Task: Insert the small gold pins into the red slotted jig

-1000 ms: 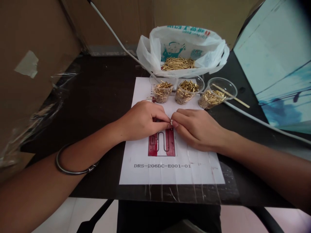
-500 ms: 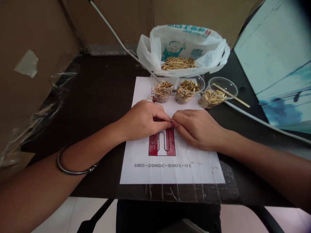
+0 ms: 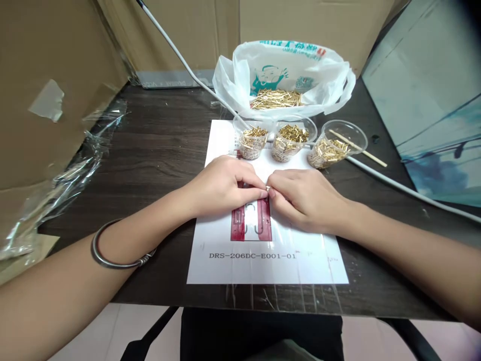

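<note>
Both my hands meet fingertip to fingertip over a white printed sheet. My left hand (image 3: 223, 185) is closed in a pinch, thumb against forefinger, pointing right. My right hand (image 3: 306, 198) pinches the same way from the other side. A tiny shiny piece (image 3: 268, 188) shows where the fingertips meet; most of it is hidden, so its kind is unclear. Under the fingers lies the sheet (image 3: 218, 271), with a red-and-white picture (image 3: 237, 233) on it, partly covered by my left hand. A metal bangle (image 3: 98, 250) circles my left forearm.
Behind my hands stand a left plastic cup (image 3: 252, 148), a middle cup (image 3: 284, 149) and a tilted right cup (image 3: 325, 153), each holding small brass-coloured pieces. A plastic bag (image 3: 319, 98) holds longer brass-coloured pins. A white cable (image 3: 398, 183) crosses the dark table (image 3: 150, 130). Cardboard walls enclose it.
The picture has become brighter. My hands stay in nearly the same place, fingertips still together, and the shiny piece between them shows more clearly.
</note>
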Motion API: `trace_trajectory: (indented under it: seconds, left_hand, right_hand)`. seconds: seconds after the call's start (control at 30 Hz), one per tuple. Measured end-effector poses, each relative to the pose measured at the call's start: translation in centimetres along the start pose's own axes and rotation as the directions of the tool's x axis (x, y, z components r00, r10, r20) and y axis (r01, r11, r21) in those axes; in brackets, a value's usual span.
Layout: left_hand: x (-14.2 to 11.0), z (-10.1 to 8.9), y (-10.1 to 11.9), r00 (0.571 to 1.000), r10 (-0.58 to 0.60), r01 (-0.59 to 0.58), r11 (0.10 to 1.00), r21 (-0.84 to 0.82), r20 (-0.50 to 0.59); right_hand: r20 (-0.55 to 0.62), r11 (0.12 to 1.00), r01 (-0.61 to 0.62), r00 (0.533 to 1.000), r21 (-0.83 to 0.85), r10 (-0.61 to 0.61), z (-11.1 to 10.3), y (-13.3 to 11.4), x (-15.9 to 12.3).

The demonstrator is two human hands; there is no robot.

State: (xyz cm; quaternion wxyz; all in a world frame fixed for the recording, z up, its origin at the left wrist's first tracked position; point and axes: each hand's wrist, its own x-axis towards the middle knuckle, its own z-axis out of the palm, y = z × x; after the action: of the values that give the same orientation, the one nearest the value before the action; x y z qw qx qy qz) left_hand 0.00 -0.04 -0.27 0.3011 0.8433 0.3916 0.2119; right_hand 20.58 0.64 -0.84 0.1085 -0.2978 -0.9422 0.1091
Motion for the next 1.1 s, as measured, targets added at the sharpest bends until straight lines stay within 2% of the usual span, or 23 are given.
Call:
trace_trajectory:
  seconds: [0.6,0.87,1.1]
  left_hand:
    - [0.04,-0.02,0.0,1.0,-0.013,0.013,1.0,-0.01,-0.003]
    - [0.11,0.03,0.23,0.999,-0.036,0.038,0.997,0.068,-0.028]
    - [0.15,-0.07,0.29,0.998,-0.045,0.047,0.996,0.073,-0.032]
  right_hand:
    - [-0.014,0.999,0.035,0.999,0.008,-0.035,0.07,0.37,0.0]
    - [-0.022,0.999,0.042,0.999,0.008,-0.042,0.35,0.58,-0.06]
    - [-0.05,0.999,0.046,0.998,0.026,-0.045,0.4,0.63,-0.06]
